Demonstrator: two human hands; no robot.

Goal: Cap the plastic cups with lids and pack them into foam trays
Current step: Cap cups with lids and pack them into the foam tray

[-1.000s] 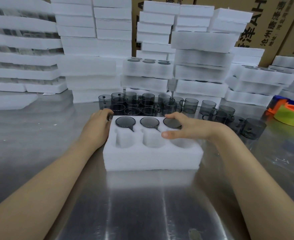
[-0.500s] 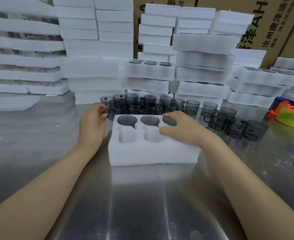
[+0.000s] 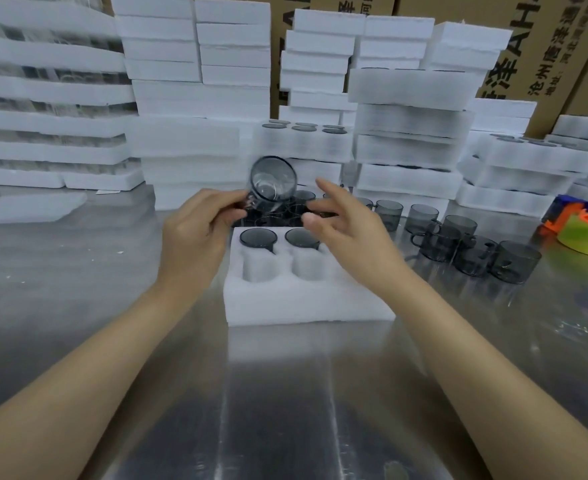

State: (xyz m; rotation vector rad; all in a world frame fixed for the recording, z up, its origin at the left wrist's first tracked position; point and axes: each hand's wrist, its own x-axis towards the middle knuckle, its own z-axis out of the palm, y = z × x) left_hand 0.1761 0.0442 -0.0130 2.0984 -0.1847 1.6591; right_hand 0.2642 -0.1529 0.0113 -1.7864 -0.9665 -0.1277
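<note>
A white foam tray (image 3: 306, 303) lies on the steel table in front of me. Its far row holds grey cups (image 3: 258, 237); two near pockets that I can see stand hollow, and my right arm hides the right end. My left hand (image 3: 195, 233) holds a grey see-through cup (image 3: 273, 180) by its handle, tilted on its side above the tray's far edge. My right hand (image 3: 344, 220) hovers over the tray's right part with fingers spread, holding nothing. Behind the tray stands a cluster of loose grey cups (image 3: 424, 216).
More loose cups (image 3: 514, 261) stand at the right. Stacks of white foam trays (image 3: 406, 133) wall off the back, with cardboard boxes (image 3: 542, 46) behind. A tape dispenser with green and orange rolls (image 3: 587, 233) sits at the far right. A flat foam sheet (image 3: 32, 207) lies at left.
My left hand left the tray's left corner and lifted a cup from the cluster, tilting it. My right hand rose off the tray's far right pocket and opened its fingers.
</note>
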